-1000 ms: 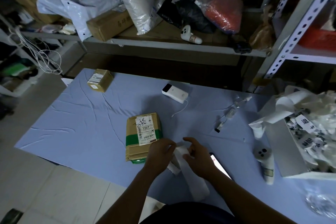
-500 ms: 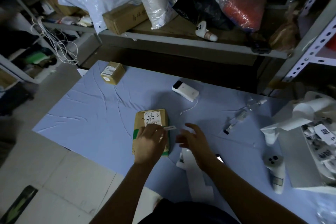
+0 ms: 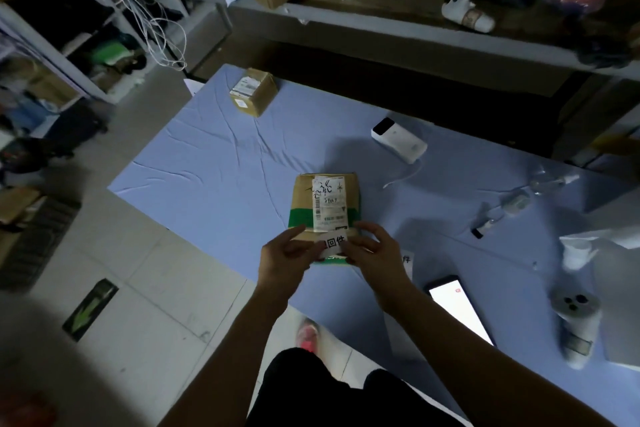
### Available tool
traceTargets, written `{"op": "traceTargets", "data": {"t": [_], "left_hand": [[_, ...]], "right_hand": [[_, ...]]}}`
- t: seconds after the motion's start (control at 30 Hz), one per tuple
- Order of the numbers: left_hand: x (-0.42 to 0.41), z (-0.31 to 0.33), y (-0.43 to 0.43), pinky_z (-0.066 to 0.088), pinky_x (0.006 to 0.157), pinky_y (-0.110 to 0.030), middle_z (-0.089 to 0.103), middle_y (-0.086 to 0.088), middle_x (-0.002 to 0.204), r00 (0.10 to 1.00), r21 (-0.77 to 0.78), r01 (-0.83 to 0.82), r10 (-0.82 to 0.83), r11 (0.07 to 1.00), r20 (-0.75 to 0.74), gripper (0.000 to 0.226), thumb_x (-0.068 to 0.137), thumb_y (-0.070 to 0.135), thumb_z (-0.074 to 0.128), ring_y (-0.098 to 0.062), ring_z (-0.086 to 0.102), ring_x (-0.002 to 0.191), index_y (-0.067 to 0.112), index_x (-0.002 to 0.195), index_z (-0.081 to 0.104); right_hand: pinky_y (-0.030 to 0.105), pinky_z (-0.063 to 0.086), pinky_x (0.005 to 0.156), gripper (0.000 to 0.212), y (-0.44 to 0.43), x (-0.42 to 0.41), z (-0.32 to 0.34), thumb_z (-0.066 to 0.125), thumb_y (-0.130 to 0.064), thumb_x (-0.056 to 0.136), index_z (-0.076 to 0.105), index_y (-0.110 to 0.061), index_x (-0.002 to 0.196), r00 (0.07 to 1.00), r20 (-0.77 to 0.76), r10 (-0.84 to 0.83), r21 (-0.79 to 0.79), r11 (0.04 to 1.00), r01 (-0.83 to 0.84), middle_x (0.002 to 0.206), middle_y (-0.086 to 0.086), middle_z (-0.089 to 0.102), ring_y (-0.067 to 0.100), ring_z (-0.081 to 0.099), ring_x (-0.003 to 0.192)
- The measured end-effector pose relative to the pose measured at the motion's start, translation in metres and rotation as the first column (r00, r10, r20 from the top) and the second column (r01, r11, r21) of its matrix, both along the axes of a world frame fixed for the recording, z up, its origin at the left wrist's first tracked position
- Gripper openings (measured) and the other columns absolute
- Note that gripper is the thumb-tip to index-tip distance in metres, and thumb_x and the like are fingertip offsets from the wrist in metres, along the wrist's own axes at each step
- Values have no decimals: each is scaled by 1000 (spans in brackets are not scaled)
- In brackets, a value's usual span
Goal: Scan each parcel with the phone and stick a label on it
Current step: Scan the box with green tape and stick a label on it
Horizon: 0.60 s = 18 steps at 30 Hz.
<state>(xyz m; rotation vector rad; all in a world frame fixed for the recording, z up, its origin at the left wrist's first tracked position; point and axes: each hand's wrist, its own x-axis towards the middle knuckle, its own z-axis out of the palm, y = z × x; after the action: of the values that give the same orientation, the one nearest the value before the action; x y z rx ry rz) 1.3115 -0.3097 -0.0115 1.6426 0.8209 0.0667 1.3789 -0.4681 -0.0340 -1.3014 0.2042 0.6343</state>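
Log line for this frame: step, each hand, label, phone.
step: labelling | left hand: holds label | right hand: holds label | label: over near end of taped parcel | phone: lying flat, screen lit

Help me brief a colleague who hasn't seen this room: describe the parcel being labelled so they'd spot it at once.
On the blue-covered table, look at the near edge, where the left hand and right hand hold a white label against a brown parcel. Unlike the smaller box at the far left corner, it has a green band and a scribbled-on shipping label.
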Motion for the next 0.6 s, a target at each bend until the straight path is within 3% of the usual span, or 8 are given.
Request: {"op": "traceTargets", "data": {"t": [0.1,0.23,0.37,0.47,0.53,0.6], "left_hand": [[6,-8,14,58,60,-21,76,4,76,998,-14,-16,16,1000,55,34,78,-2,81,-8,71,64,12,108,70],[19,-27,44,58,62,-17,74,3,82,990,118,125,-131,985,46,33,79,-4,79,-6,73,74,20,99,69],[28,-51,68,59,70,-18,72,3,97,936,363,328,-353,872,5,25,87,3,70,-7,69,81,18,108,71],[32,-67,78,47,78,-20,64,-1,106,847,469,495,-527,731,-72,17,95,9,59,-16,61,93,13,107,70],[31,-76,83,41,74,-16,58,6,102,798,467,569,-591,677,-117,14,98,20,55,-13,60,92,17,109,64],[28,-80,84,44,62,-9,62,12,99,826,414,538,-558,734,-84,8,98,30,57,0,64,82,29,105,53]], "right_hand": [[25,60,72,33,15,-6,-7,75,1,85,61,-14,111,999,37,13,-80,997,-10,105,6,74,14,75,88],[28,62,74,24,43,-11,-16,75,-1,86,65,-11,105,994,111,-12,-272,961,42,100,2,74,15,74,88],[13,52,69,3,76,-13,-32,67,-16,94,69,-18,95,953,257,162,-624,781,35,106,-3,69,6,67,91],[25,58,76,10,93,-14,-42,63,-20,97,72,-19,93,891,315,327,-805,589,69,102,-3,70,8,65,90],[34,58,80,12,98,-15,-47,61,-18,97,73,-17,97,874,323,364,-835,545,81,108,1,70,17,64,99],[37,57,84,14,97,-16,-48,60,-16,97,74,-18,101,858,335,389,-837,540,82,115,2,67,20,62,107]]}}
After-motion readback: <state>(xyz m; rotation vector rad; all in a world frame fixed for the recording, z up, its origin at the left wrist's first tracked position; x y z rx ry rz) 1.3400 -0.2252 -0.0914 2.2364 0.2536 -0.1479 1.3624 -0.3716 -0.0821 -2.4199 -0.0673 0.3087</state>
